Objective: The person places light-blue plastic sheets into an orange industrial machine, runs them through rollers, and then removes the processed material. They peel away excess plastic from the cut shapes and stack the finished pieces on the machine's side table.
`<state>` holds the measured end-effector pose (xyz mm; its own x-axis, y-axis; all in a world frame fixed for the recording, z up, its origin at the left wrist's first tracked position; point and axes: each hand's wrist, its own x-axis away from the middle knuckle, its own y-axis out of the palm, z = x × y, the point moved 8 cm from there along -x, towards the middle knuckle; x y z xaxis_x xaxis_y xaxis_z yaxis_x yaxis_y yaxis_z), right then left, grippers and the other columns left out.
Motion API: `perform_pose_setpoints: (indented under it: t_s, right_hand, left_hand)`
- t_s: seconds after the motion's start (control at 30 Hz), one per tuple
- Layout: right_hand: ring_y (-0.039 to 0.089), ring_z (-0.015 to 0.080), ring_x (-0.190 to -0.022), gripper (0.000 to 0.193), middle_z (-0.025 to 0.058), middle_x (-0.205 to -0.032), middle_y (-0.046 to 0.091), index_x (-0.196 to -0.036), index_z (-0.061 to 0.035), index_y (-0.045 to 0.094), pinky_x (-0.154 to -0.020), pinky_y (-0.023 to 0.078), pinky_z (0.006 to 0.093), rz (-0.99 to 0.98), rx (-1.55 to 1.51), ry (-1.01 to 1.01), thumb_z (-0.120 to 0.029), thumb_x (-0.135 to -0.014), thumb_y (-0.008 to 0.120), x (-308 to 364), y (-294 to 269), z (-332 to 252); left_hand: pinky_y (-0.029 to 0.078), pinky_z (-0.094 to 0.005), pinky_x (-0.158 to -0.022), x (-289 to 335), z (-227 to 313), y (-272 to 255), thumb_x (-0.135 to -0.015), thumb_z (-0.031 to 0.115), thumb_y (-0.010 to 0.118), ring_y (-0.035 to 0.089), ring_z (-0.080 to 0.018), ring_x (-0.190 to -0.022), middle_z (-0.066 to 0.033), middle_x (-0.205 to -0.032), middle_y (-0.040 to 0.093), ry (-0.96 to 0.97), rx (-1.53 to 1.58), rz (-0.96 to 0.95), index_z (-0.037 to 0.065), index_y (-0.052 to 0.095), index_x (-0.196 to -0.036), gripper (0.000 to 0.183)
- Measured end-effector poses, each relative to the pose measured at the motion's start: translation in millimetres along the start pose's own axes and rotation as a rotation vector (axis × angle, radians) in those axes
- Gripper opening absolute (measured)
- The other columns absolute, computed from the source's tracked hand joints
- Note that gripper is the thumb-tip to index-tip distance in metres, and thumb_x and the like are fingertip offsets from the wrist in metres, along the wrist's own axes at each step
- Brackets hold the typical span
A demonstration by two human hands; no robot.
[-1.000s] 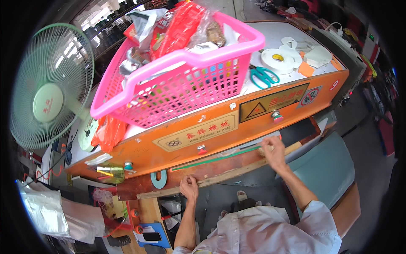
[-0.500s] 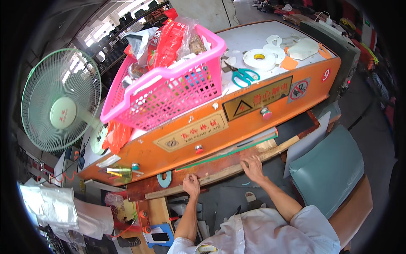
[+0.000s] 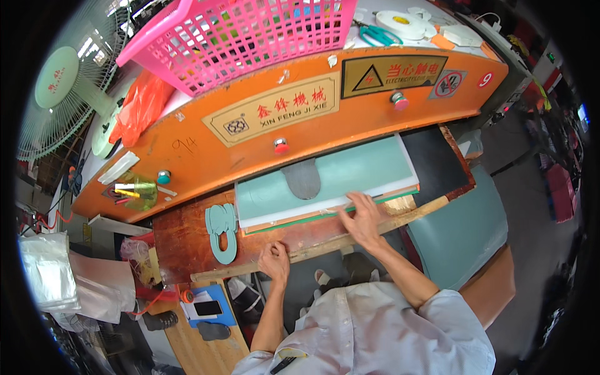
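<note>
Loosely curled, my left hand (image 3: 274, 259) rests at the wooden front edge of the red-brown work surface (image 3: 178, 240); nothing shows in its fingers. My right hand (image 3: 362, 219) has its fingers apart, with the tips at the near edge of a layered stack of sheets and boards. The top of that stack is a teal sheet (image 3: 369, 165) with a white border below it. A dark grey rounded piece (image 3: 303, 179) lies on the teal sheet, its far end against the orange machine front. Left of the stack sit teal cut-outs (image 3: 222, 231), one a loop shape.
The orange machine (image 3: 187, 150) overhangs the sheets' far side. On its top are a pink basket (image 3: 250, 47), teal scissors (image 3: 378, 35) and a white tape roll (image 3: 400, 24). A fan (image 3: 62, 81) stands left. Teal sheets (image 3: 462, 219) lie right; a phone (image 3: 207, 308) lies lower left.
The view has tilted down toward the work surface. The stack with the teal sheet and grey piece now shows further out from under the machine. My right hand's fingers have spread and lifted from the edge.
</note>
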<state>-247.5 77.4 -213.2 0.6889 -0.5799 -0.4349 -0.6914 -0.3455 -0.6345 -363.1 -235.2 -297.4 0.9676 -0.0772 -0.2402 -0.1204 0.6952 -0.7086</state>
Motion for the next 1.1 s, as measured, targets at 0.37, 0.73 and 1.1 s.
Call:
perform_pose_setpoints:
  t_s: [0.37, 0.73, 1.1]
  right_hand:
    - [0.046, 0.0412, -0.144, 0.06, 0.0201, -0.157, 0.049, -0.134, -0.0053, 0.069, -0.114, 0.046, 0.0519, -0.291, -0.314, 0.12, -0.02, -0.079, 0.089, 19, 61, -32]
    - [0.046, 0.0492, -0.138, 0.061, 0.0172, -0.15, 0.055, -0.125, 0.0011, 0.068, -0.108, 0.047, 0.0578, -0.256, 0.046, 0.134, -0.014, -0.069, 0.087, 15, 12, 44]
    - [0.045, 0.0467, -0.138, 0.065, 0.0196, -0.151, 0.05, -0.131, 0.0, 0.065, -0.109, 0.046, 0.0554, -0.197, 0.03, 0.083, -0.026, -0.077, 0.088, -51, 12, 46]
  left_hand:
    - [0.048, -0.0438, -0.058, 124, -18, -48, -0.09, 0.011, 0.075, 0.062, -0.0292, -0.06, -0.0068, -0.064, 0.063, -0.065, -0.06, -0.027, 0.009, 0.075, -0.083, 0.007]
    - [0.052, -0.0418, -0.066, 134, -19, 3, -0.087, 0.005, 0.075, 0.065, -0.0304, -0.068, -0.0089, -0.075, 0.07, 0.091, 0.056, -0.297, 0.008, 0.077, -0.091, 0.005]
    - [0.052, -0.0406, -0.059, 67, 51, 4, -0.09, 0.007, 0.075, 0.065, -0.0282, -0.062, -0.0106, -0.068, 0.068, 0.08, 0.062, -0.052, 0.003, 0.077, -0.089, 0.005]
